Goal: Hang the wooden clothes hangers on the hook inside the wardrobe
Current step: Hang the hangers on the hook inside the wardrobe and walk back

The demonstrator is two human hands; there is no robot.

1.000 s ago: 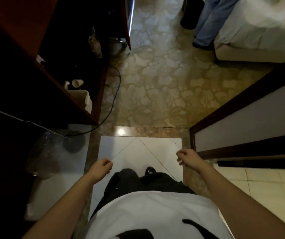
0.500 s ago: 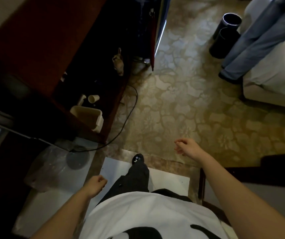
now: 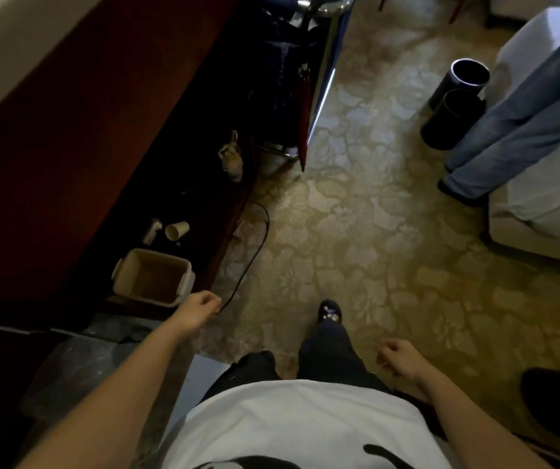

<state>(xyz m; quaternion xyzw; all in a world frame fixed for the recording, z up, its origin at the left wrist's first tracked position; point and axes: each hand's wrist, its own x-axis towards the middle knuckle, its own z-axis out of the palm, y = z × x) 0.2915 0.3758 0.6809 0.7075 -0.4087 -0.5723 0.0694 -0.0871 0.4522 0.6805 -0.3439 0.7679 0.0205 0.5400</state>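
Left hand loosely curled, holding nothing, out over carpet edge near beige bin and black cable. Right hand half-closed, holding nothing, low beside hip. No wooden hangers visible; cannot tell their location. Two dark cylindrical bins by bed.

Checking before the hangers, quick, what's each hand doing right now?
Left hand: loosely curled, holding nothing.
Right hand: loosely curled, holding nothing.
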